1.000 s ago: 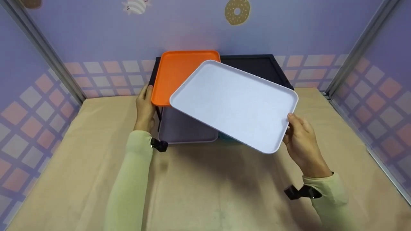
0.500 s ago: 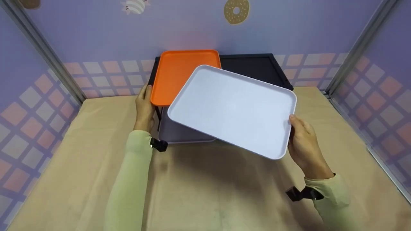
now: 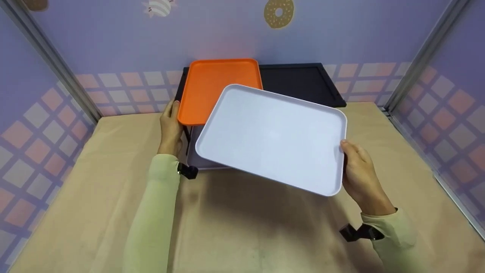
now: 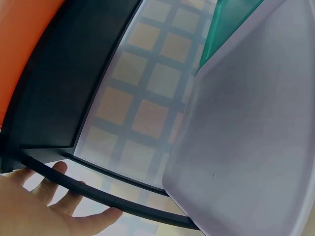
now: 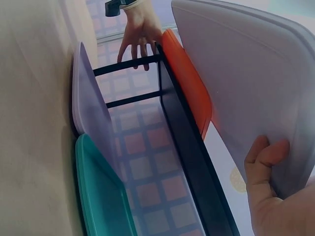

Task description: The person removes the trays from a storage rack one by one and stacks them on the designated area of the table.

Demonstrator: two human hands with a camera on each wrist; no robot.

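can't read any text, labels, brands, numbers or signs from my end tbh, not on the white tray [image 3: 271, 138] in the right hand [image 3: 360, 178] and not on anything around the left hand [image 3: 170, 129] either.
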